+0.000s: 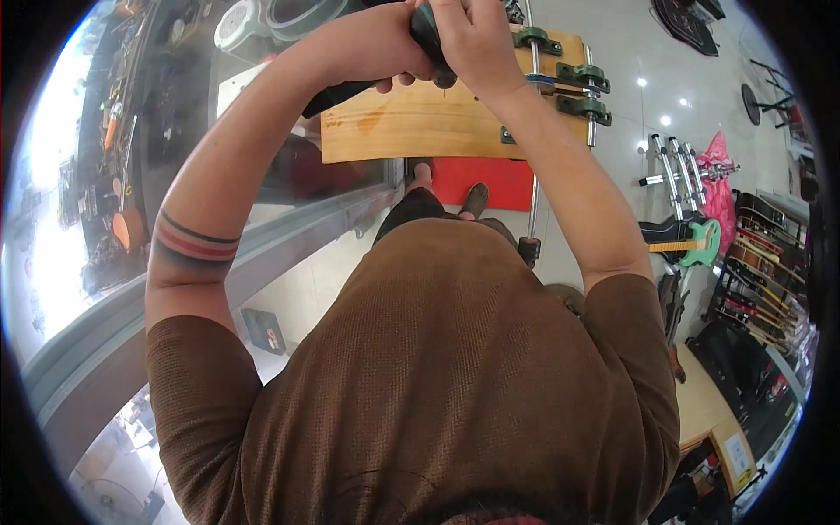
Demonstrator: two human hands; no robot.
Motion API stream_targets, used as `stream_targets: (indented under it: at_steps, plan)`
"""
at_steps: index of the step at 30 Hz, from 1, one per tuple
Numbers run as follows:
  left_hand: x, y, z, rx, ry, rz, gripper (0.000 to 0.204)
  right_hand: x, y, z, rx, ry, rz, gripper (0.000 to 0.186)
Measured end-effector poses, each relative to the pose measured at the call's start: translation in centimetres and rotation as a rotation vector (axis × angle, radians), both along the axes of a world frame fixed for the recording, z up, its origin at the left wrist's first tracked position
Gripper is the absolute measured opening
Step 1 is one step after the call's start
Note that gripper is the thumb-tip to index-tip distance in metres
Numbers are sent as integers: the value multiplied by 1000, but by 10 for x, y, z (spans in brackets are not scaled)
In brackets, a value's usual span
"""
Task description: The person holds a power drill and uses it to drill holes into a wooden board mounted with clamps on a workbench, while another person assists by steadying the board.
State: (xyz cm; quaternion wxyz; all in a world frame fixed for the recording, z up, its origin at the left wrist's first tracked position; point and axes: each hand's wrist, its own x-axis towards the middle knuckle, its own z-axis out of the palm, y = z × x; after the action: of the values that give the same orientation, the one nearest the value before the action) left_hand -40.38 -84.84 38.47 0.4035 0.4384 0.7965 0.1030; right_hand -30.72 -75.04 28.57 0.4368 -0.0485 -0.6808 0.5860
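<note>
At the top edge, my left hand [385,45] is wrapped round a dark green and black power drill [426,35]. Its black grip end sticks out below my left wrist, and its thin bit points down at the wooden board [394,140]. Whether the bit touches the wood I cannot tell. My right hand [477,44] is closed against the drill's other side, its fingertips partly cut off by the frame. Dark green clamps [584,107] on metal bars sit along the board's right side.
A glass display counter [297,219] runs along my left, with a clear round container [302,17] on it. A red mat [499,182] lies below the board. To the right are a chrome stand [678,175], a mint-green electric guitar [702,243] and a rack of guitars [761,271].
</note>
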Motion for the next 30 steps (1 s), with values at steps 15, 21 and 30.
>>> stream_targets:
  at_steps: [15,21,30]
  plan:
    - [-34,-4,-27,118,-66,-62,31,-5,44,-42,-569,-129,268,38]
    - [-27,-13,6,309,-179,66,35,32,64,-18,-218,-168,186,30]
    - [-8,-29,26,448,-129,101,57,42,33,19,-236,-336,289,28]
